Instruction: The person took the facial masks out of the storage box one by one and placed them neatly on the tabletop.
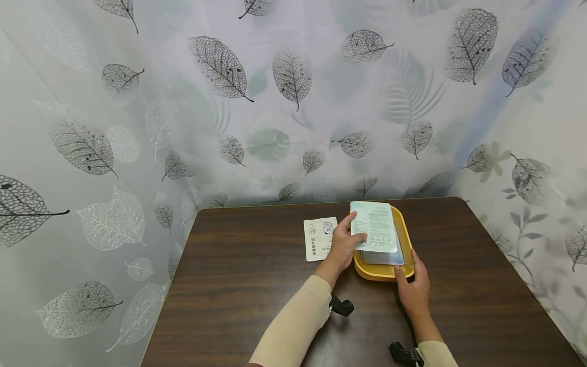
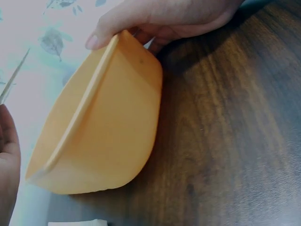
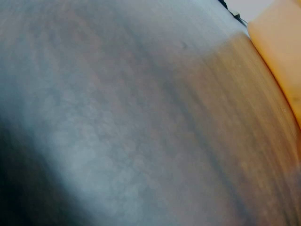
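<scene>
My left hand (image 1: 341, 247) pinches a flat pale-green packet (image 1: 377, 229) with fine print, thumb on top at its left side. The packet is held over a yellow plastic bin (image 1: 373, 273) and covers much of its opening. Beneath it a bluish-grey flat packet (image 1: 384, 258) shows inside the bin. With thumb and fingers, my right hand (image 1: 416, 290) grips the bin's rim at the near right corner. In the left wrist view the bin (image 2: 117, 117) appears from the side, the right hand (image 2: 164, 16) at its rim. The right wrist view catches only the bin's wall (image 3: 282, 47).
A cream paper packet (image 1: 316, 247) with dark print and a small cartoon lies on the brown wooden table (image 1: 252, 255), left of the bin. Behind the table hangs a leaf-patterned curtain (image 1: 284, 168). Black wrist devices (image 1: 341, 306) sit at both cuffs.
</scene>
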The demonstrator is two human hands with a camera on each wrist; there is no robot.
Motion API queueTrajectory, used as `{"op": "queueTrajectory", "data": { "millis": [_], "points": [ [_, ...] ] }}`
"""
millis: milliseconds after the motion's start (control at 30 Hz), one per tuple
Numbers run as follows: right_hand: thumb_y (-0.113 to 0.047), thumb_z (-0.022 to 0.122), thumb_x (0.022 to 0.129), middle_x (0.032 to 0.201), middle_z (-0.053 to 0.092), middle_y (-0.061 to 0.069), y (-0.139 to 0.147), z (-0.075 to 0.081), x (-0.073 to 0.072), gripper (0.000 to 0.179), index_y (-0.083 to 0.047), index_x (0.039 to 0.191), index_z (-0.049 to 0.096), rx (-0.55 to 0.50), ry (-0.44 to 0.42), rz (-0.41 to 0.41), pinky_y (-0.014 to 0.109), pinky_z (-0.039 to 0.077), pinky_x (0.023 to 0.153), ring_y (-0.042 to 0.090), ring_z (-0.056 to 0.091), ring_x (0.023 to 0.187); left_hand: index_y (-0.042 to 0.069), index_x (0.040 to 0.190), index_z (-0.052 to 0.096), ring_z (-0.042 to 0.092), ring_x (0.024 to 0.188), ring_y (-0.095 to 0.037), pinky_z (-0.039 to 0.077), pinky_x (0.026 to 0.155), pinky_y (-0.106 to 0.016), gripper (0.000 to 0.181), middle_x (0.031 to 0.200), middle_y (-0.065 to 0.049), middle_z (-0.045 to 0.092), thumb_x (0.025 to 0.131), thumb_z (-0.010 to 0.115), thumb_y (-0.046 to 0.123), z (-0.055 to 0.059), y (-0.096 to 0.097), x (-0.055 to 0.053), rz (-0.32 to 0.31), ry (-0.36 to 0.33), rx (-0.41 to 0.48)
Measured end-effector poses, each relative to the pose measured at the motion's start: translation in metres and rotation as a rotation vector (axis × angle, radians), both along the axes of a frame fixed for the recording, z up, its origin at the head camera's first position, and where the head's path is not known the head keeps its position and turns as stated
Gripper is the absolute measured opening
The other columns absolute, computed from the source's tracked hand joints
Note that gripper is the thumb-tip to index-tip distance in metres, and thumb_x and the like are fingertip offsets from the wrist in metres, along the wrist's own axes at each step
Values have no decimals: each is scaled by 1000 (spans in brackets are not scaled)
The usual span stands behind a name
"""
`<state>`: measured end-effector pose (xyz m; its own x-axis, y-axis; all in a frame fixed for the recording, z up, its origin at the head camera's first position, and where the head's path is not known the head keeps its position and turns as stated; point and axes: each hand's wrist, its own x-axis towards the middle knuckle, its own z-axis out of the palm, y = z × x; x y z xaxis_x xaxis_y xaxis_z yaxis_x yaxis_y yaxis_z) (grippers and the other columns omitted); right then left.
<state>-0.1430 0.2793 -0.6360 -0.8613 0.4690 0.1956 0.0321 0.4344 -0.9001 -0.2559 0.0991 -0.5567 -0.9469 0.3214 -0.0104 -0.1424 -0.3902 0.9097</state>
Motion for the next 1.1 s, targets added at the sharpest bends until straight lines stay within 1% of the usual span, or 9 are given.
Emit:
{"op": "queueTrajectory", "data": {
  "millis": [167, 300, 433, 600, 733, 900, 1000, 1100],
  "points": [
    [-25, 63, 99, 162, 35, 23, 1, 0, 1, 71, -14, 162, 31, -5, -16, 3, 62, 23, 123, 45, 32, 149, 14, 154, 45, 51, 140, -25, 50, 109, -33, 75, 155, -11, 47, 88, 63, -15, 7, -3, -4, 22, 12, 10],
    [-24, 64, 99, 162, 35, 23, 0, 0, 1, 71, -14, 162, 32, -10, -10, 1, 61, 23, 123, 44, 33, 149, 13, 155, 43, 50, 141, -23, 50, 109, -32, 77, 158, -10, 45, 86, 63, -16, 13, -4, -7, 36, 38, 3],
    [-23, 64, 99, 161, 36, 23, 0, 0, 1, 71, -14, 161, 32, -5, -3, 1, 61, 23, 123, 45, 33, 148, 13, 154, 44, 52, 138, -22, 53, 105, -30, 78, 155, -9, 47, 85, 63, -18, 17, -6, -11, 62, 53, 8],
    [-24, 63, 99, 161, 35, 24, 0, 0, 1, 71, -14, 162, 32, -5, -9, 6, 63, 22, 123, 46, 33, 148, 16, 153, 46, 59, 129, -20, 56, 98, -28, 78, 148, -8, 53, 86, 64, -17, 19, -10, -14, 79, 66, -14],
    [-25, 63, 99, 162, 34, 24, 0, 0, 1, 71, -15, 162, 31, -5, -20, 7, 64, 22, 123, 46, 32, 149, 16, 154, 45, 59, 129, -19, 57, 95, -25, 77, 149, -8, 52, 87, 65, -15, 22, -16, -16, 97, 73, -50],
    [-24, 63, 99, 162, 34, 24, 0, 0, 1, 71, -16, 162, 31, 1, -22, 3, 64, 22, 123, 46, 32, 149, 18, 155, 44, 61, 127, -18, 57, 89, -22, 78, 147, -9, 51, 87, 66, -13, 25, -26, -19, 116, 69, -71],
    [-24, 63, 99, 162, 34, 23, 0, 0, 1, 71, -17, 162, 31, 0, -24, 2, 64, 22, 123, 45, 32, 149, 17, 156, 42, 62, 122, -17, 57, 87, -20, 78, 141, -11, 53, 88, 66, -13, 27, -32, -21, 124, 68, -62],
    [-25, 62, 99, 163, 33, 23, 0, 1, 1, 71, -17, 162, 31, -6, -30, 4, 64, 22, 123, 45, 31, 149, 15, 157, 40, 63, 118, -15, 56, 86, -19, 78, 141, -13, 54, 89, 65, -13, 28, -37, -23, 131, 73, -42]
  ]
}}
